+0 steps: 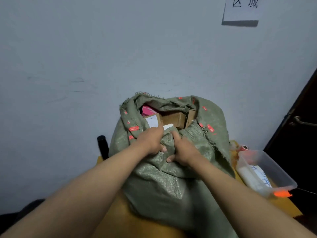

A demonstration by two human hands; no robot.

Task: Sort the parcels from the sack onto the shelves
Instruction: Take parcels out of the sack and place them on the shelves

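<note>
On the yellow table [109, 219], both hands' grip bunches the near rim of the upright sack [171, 182], mouth facing up.

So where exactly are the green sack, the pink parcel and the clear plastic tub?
green sack [171, 186], head view, on its front cloth.
pink parcel [148, 110], head view, on the corner showing inside the mouth.
clear plastic tub [276, 170], head view, on its right wall.

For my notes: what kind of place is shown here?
Probably a small parcel sorting room. A woven sack full of boxes stands on a table, a paper sign marks the wall, and a plastic tub holds supplies.
</note>
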